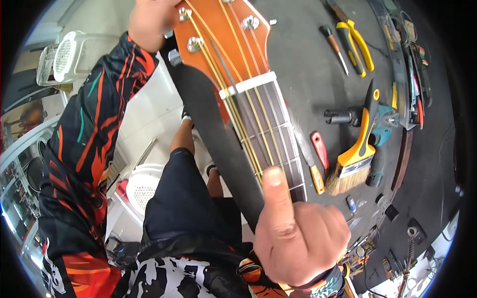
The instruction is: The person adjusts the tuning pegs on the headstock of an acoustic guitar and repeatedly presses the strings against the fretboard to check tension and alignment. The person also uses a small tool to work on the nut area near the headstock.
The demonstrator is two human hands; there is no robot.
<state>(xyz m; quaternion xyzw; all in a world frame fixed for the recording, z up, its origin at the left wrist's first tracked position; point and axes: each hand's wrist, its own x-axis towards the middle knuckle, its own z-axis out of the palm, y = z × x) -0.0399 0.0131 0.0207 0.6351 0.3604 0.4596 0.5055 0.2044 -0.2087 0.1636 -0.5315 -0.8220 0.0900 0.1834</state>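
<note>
A guitar's orange-brown headstock (pixel 223 39) points to the top edge, with metal tuning posts and strings running over a white nut (pixel 248 85). Below it, the dark fretboard (pixel 280 126) slants down to the right. My left hand (pixel 151 22) is at the headstock's left side, beside the tuning pegs; motion blur and the picture edge hide its fingers. A silvery tuning peg (pixel 174 57) shows just below that hand. My right hand (pixel 298 228) is closed around the guitar neck, its thumb lying on the strings and the other fingers curled at the right side.
On the dark worktable (pixel 303 54) to the right lie yellow-black pliers (pixel 355 47), a screwdriver (pixel 334 47), a wide brush (pixel 355 159), a teal power drill (pixel 385 121), an orange-handled putty knife (pixel 310 164) and a red-handled tool (pixel 319 149). White stools (pixel 144 186) stand on the floor at left.
</note>
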